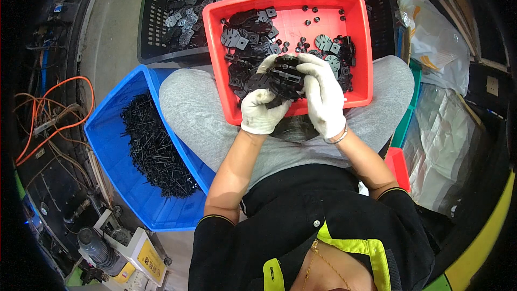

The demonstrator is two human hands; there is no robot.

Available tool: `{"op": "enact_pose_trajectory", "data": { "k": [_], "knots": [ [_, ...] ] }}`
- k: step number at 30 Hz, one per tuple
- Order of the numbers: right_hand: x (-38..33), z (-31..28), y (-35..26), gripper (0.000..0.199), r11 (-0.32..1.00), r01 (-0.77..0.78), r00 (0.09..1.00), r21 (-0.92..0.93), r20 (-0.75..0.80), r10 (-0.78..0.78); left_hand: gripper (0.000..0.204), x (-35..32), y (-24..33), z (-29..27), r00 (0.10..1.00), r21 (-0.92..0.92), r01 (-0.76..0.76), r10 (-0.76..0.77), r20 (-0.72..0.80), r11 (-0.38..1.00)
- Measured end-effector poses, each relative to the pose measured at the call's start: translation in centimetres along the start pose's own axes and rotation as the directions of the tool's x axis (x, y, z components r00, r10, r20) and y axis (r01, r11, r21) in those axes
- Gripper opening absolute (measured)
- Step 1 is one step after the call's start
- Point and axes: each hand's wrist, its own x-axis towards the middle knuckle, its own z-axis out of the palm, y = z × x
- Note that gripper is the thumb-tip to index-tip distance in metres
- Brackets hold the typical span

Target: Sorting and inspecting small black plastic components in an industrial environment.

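Observation:
Both my hands wear white gloves and meet over the near side of a red tray [288, 1] resting at my lap. Between them is a round black plastic part [288, 75] with slots and ribs. My left hand [262, 112] grips its left and lower edge, thumb and fingers bent around it. My right hand [325, 89] has its fingers against the right side of the same part. In the tray, black plastic parts [242, 37] lie heaped at the left, and more round black parts [324, 43] at the right. Several small black rollers [308, 22] are scattered between.
At my left stands a blue bin [126, 194] with thin black sticks [153, 145] in it. Black crates [156, 16] of similar parts stand beyond the tray. An orange hose [92, 94] and a motor [97, 245] are far left; plastic bags [439, 43] lie at the right.

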Motion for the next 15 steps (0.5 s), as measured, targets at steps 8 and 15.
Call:
{"op": "enact_pose_trajectory", "data": {
  "k": [8, 15],
  "knots": [
    [2.8, -2.1, 0.1, 0.015, 0.941, 0.234, 0.953, -0.245, 0.248, -0.172, 0.077, 0.1, -0.1, 0.0, 0.999, 0.030, 0.028, -0.027, -0.025, 0.999],
    [3.0, -2.1, 0.8, 0.019, 0.916, 0.307, 0.932, -0.257, 0.276, -0.235, 0.075, 0.3, 0.1, -0.1, 1.000, 0.041, 0.023, -0.022, -0.010, 0.999]
  ]
}}
